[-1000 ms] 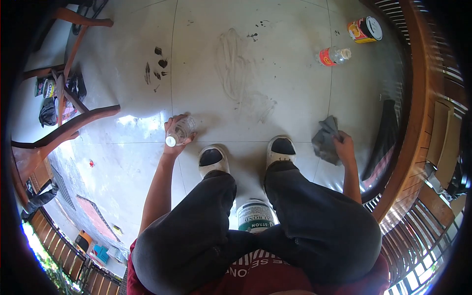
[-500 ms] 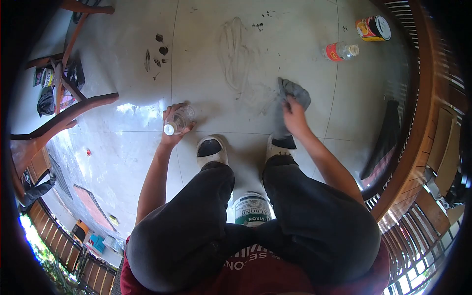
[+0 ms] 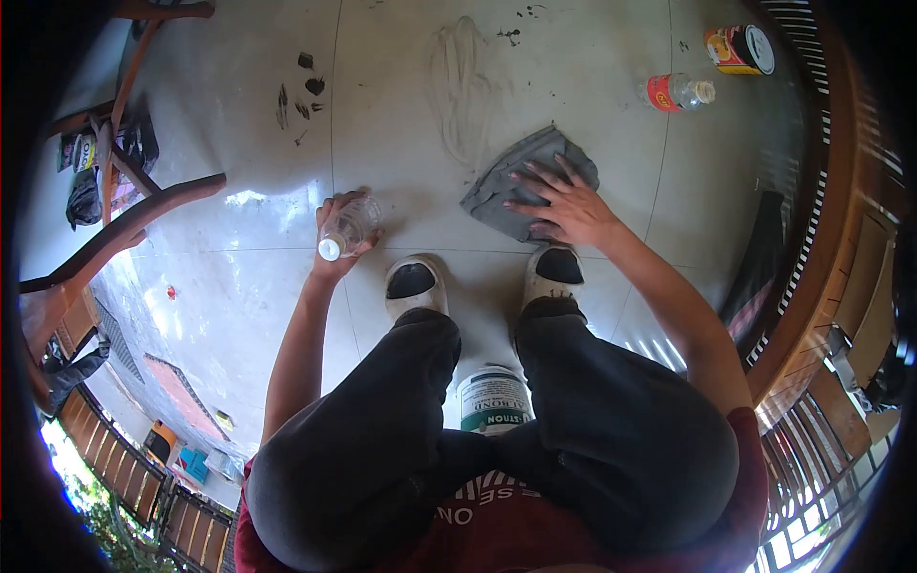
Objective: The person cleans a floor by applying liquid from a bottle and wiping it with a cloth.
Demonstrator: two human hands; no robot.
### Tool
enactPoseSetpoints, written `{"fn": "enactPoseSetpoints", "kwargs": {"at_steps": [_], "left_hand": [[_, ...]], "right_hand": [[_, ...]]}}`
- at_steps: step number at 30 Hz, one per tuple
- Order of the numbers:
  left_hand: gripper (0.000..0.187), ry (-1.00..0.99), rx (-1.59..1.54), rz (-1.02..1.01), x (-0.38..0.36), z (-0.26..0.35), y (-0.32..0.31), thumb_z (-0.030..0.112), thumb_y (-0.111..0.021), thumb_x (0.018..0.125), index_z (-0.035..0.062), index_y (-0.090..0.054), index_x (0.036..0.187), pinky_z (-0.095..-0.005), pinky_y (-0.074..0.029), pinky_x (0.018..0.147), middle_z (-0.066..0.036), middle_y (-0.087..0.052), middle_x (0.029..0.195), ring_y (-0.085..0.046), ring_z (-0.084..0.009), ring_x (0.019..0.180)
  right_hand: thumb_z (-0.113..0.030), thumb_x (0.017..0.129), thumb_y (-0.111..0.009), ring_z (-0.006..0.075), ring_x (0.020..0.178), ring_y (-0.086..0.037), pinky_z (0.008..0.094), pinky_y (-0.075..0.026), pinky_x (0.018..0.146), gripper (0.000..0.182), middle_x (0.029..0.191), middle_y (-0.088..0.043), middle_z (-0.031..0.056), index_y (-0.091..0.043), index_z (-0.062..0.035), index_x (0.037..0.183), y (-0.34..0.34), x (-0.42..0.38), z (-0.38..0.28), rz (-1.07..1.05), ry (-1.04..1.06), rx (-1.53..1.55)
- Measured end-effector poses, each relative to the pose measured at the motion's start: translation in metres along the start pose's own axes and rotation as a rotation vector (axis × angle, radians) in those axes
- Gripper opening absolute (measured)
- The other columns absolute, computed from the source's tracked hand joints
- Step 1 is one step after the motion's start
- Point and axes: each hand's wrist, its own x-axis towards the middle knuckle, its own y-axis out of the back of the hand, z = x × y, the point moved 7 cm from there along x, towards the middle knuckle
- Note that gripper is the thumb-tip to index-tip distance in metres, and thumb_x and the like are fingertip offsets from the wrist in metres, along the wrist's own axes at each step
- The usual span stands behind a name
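Left hand (image 3: 329,214) curled in grip, arm (image 3: 303,349) stretched forward; right hand (image 3: 571,209) palm down, fingers (image 3: 549,179) spread, forearm (image 3: 661,277) slanting inward.

- The floor (image 3: 401,143) before me is pale and tiled, with thin joint lines.
- My rag (image 3: 503,179) lies spread on it, my right hand (image 3: 564,207) flat on top.
- Beyond the rag I see a grey smear (image 3: 454,95) and, farther, dark specks (image 3: 509,36).
- Left of the rag, farther out: black blots (image 3: 313,87).
- Right of it, farther out: a red-labelled bottle (image 3: 678,93), a tin (image 3: 735,51) near that.
- Nearer me than the rag: my shoes (image 3: 414,302), and a tub (image 3: 494,399) between my legs.
- Well left of the rag: a small red scrap (image 3: 171,292).
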Motion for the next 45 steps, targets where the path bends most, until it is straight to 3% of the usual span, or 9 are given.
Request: {"fn": "enactPoseSetpoints", "kwargs": {"at_steps": [7,13,26,31,34,37,40,42,45], "left_hand": [[0.074,-0.025,0.000,-0.028,0.001,0.003,0.002,0.044,-0.090,0.075,0.0085,-0.062,0.133,-0.0452,-0.040,0.104,-0.009,-0.063,0.128,-0.052,-0.0330,0.115],[0.076,0.016,-0.007,-0.016,0.001,0.001,0.001,0.044,-0.090,0.073,0.0078,-0.061,0.134,-0.0452,-0.039,0.104,-0.011,-0.063,0.129,-0.053,-0.0332,0.116],[0.076,0.015,-0.019,-0.055,0.003,0.004,0.002,0.038,-0.093,0.071,0.0128,-0.062,0.136,-0.0433,-0.039,0.105,-0.007,-0.063,0.131,-0.051,-0.0311,0.118],[0.077,-0.024,-0.004,-0.069,0.006,0.003,0.004,0.040,-0.094,0.071,0.0117,-0.063,0.136,-0.0434,-0.039,0.104,-0.007,-0.065,0.129,-0.053,-0.0306,0.117],[0.077,-0.043,-0.010,-0.102,0.007,0.009,0.007,0.040,-0.094,0.071,0.0109,-0.063,0.135,-0.0431,-0.039,0.103,-0.007,-0.066,0.127,-0.054,-0.0307,0.116],[0.079,-0.037,0.057,-0.113,0.005,0.003,0.003,0.040,-0.094,0.068,0.0113,-0.063,0.135,-0.0436,-0.040,0.104,-0.008,-0.066,0.127,-0.054,-0.0316,0.117],[0.080,-0.022,0.021,-0.080,0.002,-0.003,0.000,0.039,-0.094,0.067,0.0114,-0.063,0.135,-0.0441,-0.041,0.104,-0.008,-0.066,0.127,-0.055,-0.0323,0.117],[0.080,0.000,0.003,-0.086,-0.004,-0.002,0.001,0.038,-0.094,0.066,0.0115,-0.063,0.135,-0.0442,-0.041,0.104,-0.009,-0.066,0.125,-0.056,-0.0331,0.118],[0.080,-0.072,-0.011,-0.033,-0.005,-0.008,-0.002,0.045,-0.091,0.067,0.0088,-0.063,0.133,-0.0460,-0.042,0.100,-0.011,-0.067,0.123,-0.057,-0.0349,0.111]], "right_hand": [[-0.064,0.095,-0.063,0.0225,0.163,-0.017,0.0685,-0.007,0.128,0.069,0.177,-0.019,-0.0070,-0.036,-0.0551,0.159,-0.008,0.032,-0.007,-0.189,0.108,-0.055],[-0.071,0.094,-0.058,0.0227,0.164,-0.016,0.0669,-0.006,0.129,0.071,0.177,-0.018,-0.0055,-0.036,-0.0554,0.159,-0.003,0.055,-0.022,-0.154,-0.095,-0.058],[-0.056,0.105,-0.053,0.0288,0.164,-0.016,0.0689,-0.013,0.127,0.065,0.178,-0.016,-0.0004,-0.030,-0.0461,0.165,0.023,0.161,0.023,0.153,-0.212,-0.110],[-0.048,0.114,-0.035,0.0270,0.165,-0.010,0.0652,-0.008,0.130,0.056,0.179,-0.010,-0.0014,-0.023,-0.0408,0.168,0.051,0.217,0.062,0.094,-0.387,-0.088],[-0.048,0.113,-0.033,0.0256,0.164,-0.012,0.0617,-0.006,0.131,0.058,0.179,-0.010,-0.0031,-0.020,-0.0373,0.169,0.062,0.242,0.082,0.225,-0.488,-0.069],[-0.046,0.113,-0.036,0.0280,0.165,-0.009,0.0627,-0.009,0.130,0.061,0.179,-0.010,0.0029,-0.019,-0.0316,0.170,0.062,0.258,0.090,0.277,-0.607,-0.054],[-0.045,0.111,-0.041,0.0317,0.165,-0.008,0.0639,-0.009,0.129,0.066,0.179,-0.009,0.0092,-0.018,-0.0297,0.171,0.046,0.249,0.074,0.291,-0.599,-0.040],[-0.047,0.109,-0.043,0.0352,0.165,-0.007,0.0647,-0.008,0.129,0.069,0.179,-0.008,0.0133,-0.017,-0.0305,0.171,0.038,0.217,0.031,0.108,-0.477,-0.030],[-0.049,0.108,-0.045,0.0347,0.165,-0.006,0.0646,-0.004,0.129,0.069,0.179,-0.008,0.0098,-0.020,-0.0327,0.170,0.017,0.179,-0.011,0.035,-0.297,0.051]]}}
